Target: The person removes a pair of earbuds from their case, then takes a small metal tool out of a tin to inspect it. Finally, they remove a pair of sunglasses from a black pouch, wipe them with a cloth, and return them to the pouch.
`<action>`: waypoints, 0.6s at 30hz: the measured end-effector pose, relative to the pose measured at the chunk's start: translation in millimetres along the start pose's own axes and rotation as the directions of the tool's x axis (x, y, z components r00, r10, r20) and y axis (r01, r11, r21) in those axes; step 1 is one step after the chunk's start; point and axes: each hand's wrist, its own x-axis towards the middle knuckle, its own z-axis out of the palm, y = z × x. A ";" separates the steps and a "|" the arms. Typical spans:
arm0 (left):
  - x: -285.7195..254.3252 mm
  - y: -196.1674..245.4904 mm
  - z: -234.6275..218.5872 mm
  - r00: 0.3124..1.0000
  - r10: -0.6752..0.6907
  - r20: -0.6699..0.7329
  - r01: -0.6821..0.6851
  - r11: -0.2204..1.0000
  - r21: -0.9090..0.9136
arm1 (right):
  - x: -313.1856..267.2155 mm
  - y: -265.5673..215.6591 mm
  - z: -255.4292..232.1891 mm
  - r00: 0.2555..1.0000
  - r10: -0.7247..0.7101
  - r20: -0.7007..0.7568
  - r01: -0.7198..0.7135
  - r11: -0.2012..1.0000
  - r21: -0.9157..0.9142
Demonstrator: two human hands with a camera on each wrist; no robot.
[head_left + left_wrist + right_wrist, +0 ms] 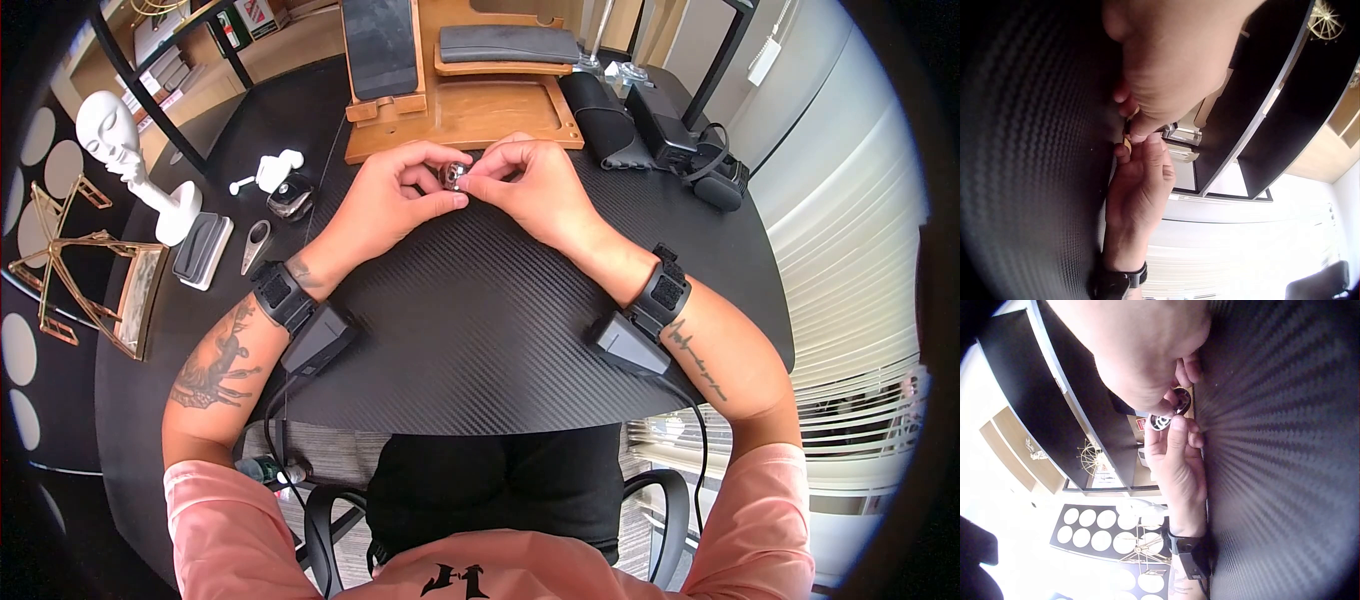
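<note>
Between both hands, over the far middle of the black desk (480, 320), is a small shiny silver-and-dark object (453, 176). My left hand (385, 200) grips it from the left, with thumb and fingers curled about it. From the other side, the thumb and fingers of my right hand (540, 190) pinch it. In the right wrist view, the small object (1160, 422) shows a rounded face with pale curved markings and a dark rounded part beside it. Fingers hide much of it; its exact kind I cannot tell.
A wooden stand (480, 125) with a phone (381, 45) stands just beyond the hands. On the left are a white head figure (165, 190), a rectangular case (203, 250), a teardrop-shaped metal piece (257, 243) and a gold frame (130, 290). Black cases (605, 120) lie back right.
</note>
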 end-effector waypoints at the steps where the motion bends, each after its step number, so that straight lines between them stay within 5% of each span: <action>1: 0.0 -0.3 0.0 1.000 0.001 0.000 -0.001 1.000 -0.009 | 0.0 0.4 0.0 1.000 -0.001 0.000 0.001 1.000 0.000; 8: -0.2 2.5 0.5 1.000 0.022 -0.004 -0.022 1.000 -0.015 | 1.1 5.8 3.8 0.995 -0.069 -0.079 0.074 0.995 0.065; 10: -0.6 8.2 0.5 0.998 -0.070 -0.002 0.070 0.995 -0.069 | 1.0 3.8 2.2 0.997 -0.041 -0.067 0.045 0.997 0.059; 18: 1.0 4.4 -4.7 0.997 -0.062 0.052 0.073 0.965 -0.253 | 0.2 -3.3 2.4 0.998 -0.059 -0.019 0.062 0.972 0.226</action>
